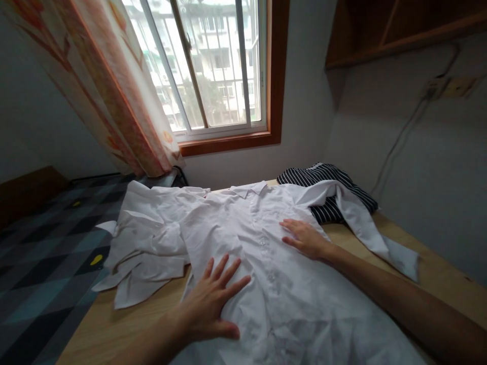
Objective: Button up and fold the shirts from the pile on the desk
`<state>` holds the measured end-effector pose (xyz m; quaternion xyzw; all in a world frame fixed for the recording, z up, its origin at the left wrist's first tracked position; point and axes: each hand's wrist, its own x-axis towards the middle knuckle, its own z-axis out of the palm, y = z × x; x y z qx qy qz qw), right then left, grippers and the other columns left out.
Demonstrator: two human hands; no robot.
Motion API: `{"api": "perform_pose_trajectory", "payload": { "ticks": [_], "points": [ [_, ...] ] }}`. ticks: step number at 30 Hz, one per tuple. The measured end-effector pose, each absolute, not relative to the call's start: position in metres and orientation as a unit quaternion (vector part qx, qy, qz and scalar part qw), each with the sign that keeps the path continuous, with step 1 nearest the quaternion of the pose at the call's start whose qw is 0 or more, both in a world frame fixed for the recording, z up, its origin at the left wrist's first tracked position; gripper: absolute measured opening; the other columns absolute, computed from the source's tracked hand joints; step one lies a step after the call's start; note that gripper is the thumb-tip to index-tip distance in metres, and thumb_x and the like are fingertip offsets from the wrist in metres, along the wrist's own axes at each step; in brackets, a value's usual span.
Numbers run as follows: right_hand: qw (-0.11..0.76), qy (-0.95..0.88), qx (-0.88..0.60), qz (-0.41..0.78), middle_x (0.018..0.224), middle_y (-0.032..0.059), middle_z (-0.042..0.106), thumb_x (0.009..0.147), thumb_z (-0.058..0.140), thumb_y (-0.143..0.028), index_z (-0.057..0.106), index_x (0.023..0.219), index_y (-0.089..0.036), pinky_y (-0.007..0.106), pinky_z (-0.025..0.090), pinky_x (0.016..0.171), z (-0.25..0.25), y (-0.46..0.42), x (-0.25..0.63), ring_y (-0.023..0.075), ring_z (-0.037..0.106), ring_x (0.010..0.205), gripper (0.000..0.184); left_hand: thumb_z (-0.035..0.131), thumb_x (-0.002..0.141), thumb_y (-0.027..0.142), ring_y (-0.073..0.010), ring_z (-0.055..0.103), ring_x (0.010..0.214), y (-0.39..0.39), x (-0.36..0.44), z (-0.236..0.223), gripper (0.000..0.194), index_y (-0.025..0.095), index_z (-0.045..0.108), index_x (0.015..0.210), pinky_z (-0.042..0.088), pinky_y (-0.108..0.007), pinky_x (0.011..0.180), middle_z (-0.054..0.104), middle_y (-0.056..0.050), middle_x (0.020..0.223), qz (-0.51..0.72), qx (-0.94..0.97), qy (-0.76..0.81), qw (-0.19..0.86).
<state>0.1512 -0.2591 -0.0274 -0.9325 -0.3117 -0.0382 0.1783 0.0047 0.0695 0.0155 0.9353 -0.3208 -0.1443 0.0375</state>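
Note:
A white button-up shirt (266,284) lies front side up on the wooden table, its collar toward the window and its front creased. My left hand (213,299) rests on the left half of the shirt, fingers spread and thumb out. Farther up, my right hand (304,238) lies on the right side of the front, its fingers stretched toward the button line. The right sleeve stretches out over a folded striped garment (331,213) and down onto the table. More white cloth (148,238) is bunched at the left; whether it is all the same shirt I cannot tell.
Bare wood of the table (441,299) shows at the right and lower left. A bed with a dark checked cover (41,258) adjoins at the left. Ahead are a curtain (114,86) and a barred window (213,66). A cord (395,142) hangs from the wall socket.

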Motion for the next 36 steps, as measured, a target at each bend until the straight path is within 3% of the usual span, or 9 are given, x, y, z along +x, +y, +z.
{"api": "perform_pose_trajectory", "payload": {
  "ticks": [3, 5, 9, 14, 20, 26, 29, 33, 36],
  "points": [
    [0.237, -0.162, -0.936, -0.202, 0.134, 0.0169, 0.056, 0.092, 0.046, -0.047, 0.05, 0.136, -0.012, 0.042, 0.038, 0.106, -0.008, -0.31, 0.164, 0.0298, 0.05, 0.125, 0.057, 0.059, 0.066, 0.081, -0.0485, 0.025, 0.141, 0.062, 0.016, 0.038, 0.093, 0.038, 0.041, 0.147, 0.024, -0.066, 0.107, 0.032, -0.013, 0.156, -0.173, 0.934, -0.31, 0.04],
    [0.204, -0.029, -0.936, -0.286, 0.133, 0.0198, 0.054, 0.087, 0.053, -0.048, 0.048, 0.136, -0.011, 0.045, 0.038, 0.104, -0.003, -0.353, 0.166, 0.0342, 0.048, 0.124, 0.062, 0.055, 0.073, 0.079, -0.0428, 0.044, 0.13, 0.056, 0.028, 0.054, 0.081, 0.035, 0.051, 0.14, 0.035, -0.056, 0.104, 0.049, -0.013, 0.145, -0.176, 0.933, -0.307, 0.06],
    [0.114, 0.094, -0.969, -0.2, 0.129, 0.0198, 0.056, 0.078, 0.063, -0.052, 0.048, 0.135, -0.014, 0.047, 0.044, 0.093, -0.023, -0.421, 0.144, 0.038, 0.053, 0.115, 0.07, 0.051, 0.083, 0.067, -0.0289, 0.065, 0.097, 0.04, 0.065, 0.069, 0.06, 0.027, 0.063, 0.126, 0.046, -0.038, 0.087, 0.071, -0.009, 0.108, -0.164, 0.932, -0.301, 0.116],
    [0.109, 0.092, -0.977, -0.161, 0.117, 0.0153, 0.063, 0.087, 0.049, -0.039, 0.061, 0.113, -0.017, 0.042, 0.043, 0.094, -0.056, -0.442, 0.119, 0.0315, 0.057, 0.111, 0.036, 0.051, 0.088, 0.054, -0.0191, 0.065, 0.08, -0.003, 0.106, 0.064, 0.045, 0.02, 0.067, 0.112, 0.048, -0.028, 0.073, 0.072, -0.006, 0.095, -0.179, 0.905, -0.265, 0.281],
    [0.184, 0.156, -0.962, -0.127, 0.118, 0.0181, 0.064, 0.076, 0.061, -0.06, 0.056, 0.125, -0.014, 0.041, 0.047, 0.085, -0.048, -0.478, 0.117, 0.034, 0.061, 0.106, 0.067, 0.054, 0.087, 0.052, -0.0176, 0.063, 0.077, -0.051, 0.12, 0.064, 0.043, 0.016, 0.069, 0.105, 0.048, -0.027, 0.07, 0.07, -0.007, 0.092, -0.131, 0.884, -0.286, 0.345],
    [0.274, 0.134, -0.952, 0.001, 0.079, 0.0094, 0.072, 0.066, 0.07, -0.037, 0.07, 0.082, -0.016, 0.032, 0.045, 0.062, -0.025, -0.511, 0.109, 0.0274, 0.066, 0.074, 0.027, 0.054, 0.086, 0.052, -0.0172, 0.061, 0.072, -0.047, 0.138, 0.037, 0.042, 0.015, 0.07, 0.098, 0.047, -0.028, 0.066, 0.068, -0.006, 0.084, -0.158, 0.886, -0.257, 0.351],
    [0.259, 0.152, -0.946, -0.12, 0.075, 0.0077, 0.07, 0.07, 0.063, -0.033, 0.07, 0.079, -0.015, 0.03, 0.042, 0.06, 0.024, -0.504, 0.105, 0.0235, 0.064, 0.07, 0.021, 0.056, 0.083, 0.053, -0.0174, 0.06, 0.068, -0.042, 0.147, 0.024, 0.045, 0.013, 0.069, 0.097, 0.045, -0.028, 0.061, 0.067, -0.006, 0.08, -0.186, 0.878, -0.217, 0.384],
    [0.174, 0.023, -0.904, -0.389, 0.079, 0.008, 0.065, 0.083, 0.055, -0.036, 0.068, 0.085, -0.018, 0.033, 0.044, 0.067, 0.103, -0.453, 0.075, 0.022, 0.06, 0.071, 0.022, 0.062, 0.078, 0.06, -0.0211, 0.063, 0.087, -0.045, 0.146, 0.023, 0.053, 0.014, 0.066, 0.104, 0.049, -0.032, 0.077, 0.069, -0.011, 0.1, -0.192, 0.794, -0.206, 0.538],
    [0.091, -0.188, -0.894, -0.397, 0.083, 0.0077, 0.064, 0.089, 0.051, -0.023, 0.064, 0.085, -0.021, 0.033, 0.043, 0.069, 0.118, -0.38, 0.033, 0.0234, 0.059, 0.08, 0.014, 0.057, 0.079, 0.068, -0.0248, 0.064, 0.098, -0.057, 0.133, 0.025, 0.066, 0.014, 0.058, 0.117, 0.048, -0.038, 0.087, 0.066, -0.015, 0.114, -0.276, 0.645, -0.153, 0.696]
  ]
}}
